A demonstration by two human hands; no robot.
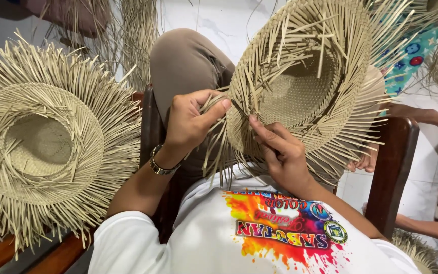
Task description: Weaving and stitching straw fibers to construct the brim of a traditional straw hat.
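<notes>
An unfinished woven straw hat (305, 76) rests upside down on my lap, with loose straw ends sticking out all round its brim. My left hand (191, 119) pinches several loose strands at the brim's near left edge between thumb and fingers. My right hand (280, 152) grips the brim just beside it, the thumb pressing on the weave and a thin dark tool held in the fingers. The hands are a few centimetres apart. A metal watch (160, 165) sits on my left wrist.
A second unfinished straw hat (41, 147) lies upside down on a wooden bench (6, 253) at the left. More straw bundles (128, 35) hang behind. Another person's arm (427, 116) and foot (363, 163) show at the right beside a dark wooden chair frame (394, 167).
</notes>
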